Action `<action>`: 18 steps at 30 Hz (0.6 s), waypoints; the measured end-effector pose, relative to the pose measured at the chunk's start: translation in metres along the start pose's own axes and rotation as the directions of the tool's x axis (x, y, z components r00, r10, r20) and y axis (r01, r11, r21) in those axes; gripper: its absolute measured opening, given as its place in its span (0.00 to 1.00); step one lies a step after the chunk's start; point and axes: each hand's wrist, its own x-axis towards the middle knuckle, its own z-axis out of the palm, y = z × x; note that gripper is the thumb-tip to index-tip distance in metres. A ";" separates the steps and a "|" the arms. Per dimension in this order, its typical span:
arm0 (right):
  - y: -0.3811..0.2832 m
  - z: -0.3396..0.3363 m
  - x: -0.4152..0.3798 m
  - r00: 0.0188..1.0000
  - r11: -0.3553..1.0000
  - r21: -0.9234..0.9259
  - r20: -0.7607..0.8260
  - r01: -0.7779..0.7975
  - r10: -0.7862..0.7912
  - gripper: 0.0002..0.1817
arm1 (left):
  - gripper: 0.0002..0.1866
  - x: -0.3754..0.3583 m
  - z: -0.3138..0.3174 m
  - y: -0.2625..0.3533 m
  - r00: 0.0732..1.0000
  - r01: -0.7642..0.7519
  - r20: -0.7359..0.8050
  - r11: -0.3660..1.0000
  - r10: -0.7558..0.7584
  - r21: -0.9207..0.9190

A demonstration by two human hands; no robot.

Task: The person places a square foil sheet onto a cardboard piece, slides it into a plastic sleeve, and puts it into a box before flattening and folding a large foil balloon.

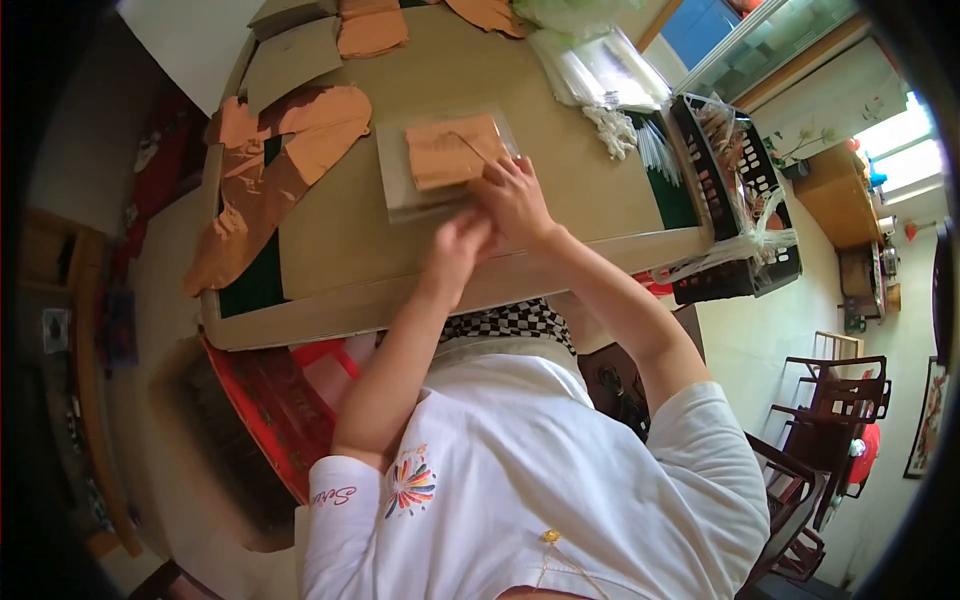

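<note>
A folded orange sheet (450,152) lies on a clear plastic bag (402,202), on the tan tabletop (340,240). A thin dark line crosses the sheet's surface. My right hand (515,197) is at the sheet's lower right corner, its fingers bent and pressed together; what they hold, if anything, is hidden. Just below and left, my left hand (463,247) is smeared by motion near the bag's lower edge, close to my right wrist. Its fingers cannot be made out.
Crumpled orange sheets (320,135) lie at the table's left, near grey-brown card (292,65). Clear plastic bags (605,70) and a white bundle (612,130) are at the back right. A black basket (700,150) stands at the right edge, with plastic hanging from it.
</note>
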 end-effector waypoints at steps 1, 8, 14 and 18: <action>-0.003 -0.005 -0.008 1.000 1.000 0.008 0.021 -0.008 0.008 0.09 | 0.13 -0.014 0.000 0.001 0.999 0.006 0.036 0.987 -0.012 0.160; -0.021 -0.028 -0.050 0.984 0.992 0.087 0.161 -0.094 0.079 0.21 | 0.20 -0.036 -0.022 -0.010 0.702 -0.461 0.389 -0.035 0.597 0.887; -0.033 -0.020 -0.048 0.989 0.981 0.150 0.101 -0.124 0.110 0.22 | 0.20 -0.036 -0.029 -0.018 0.723 -0.400 0.391 -0.115 0.569 0.909; -0.037 -0.013 -0.050 0.984 0.983 0.062 0.049 -0.174 0.171 0.19 | 0.18 -0.037 -0.030 -0.014 0.720 -0.405 0.402 -0.128 0.565 0.905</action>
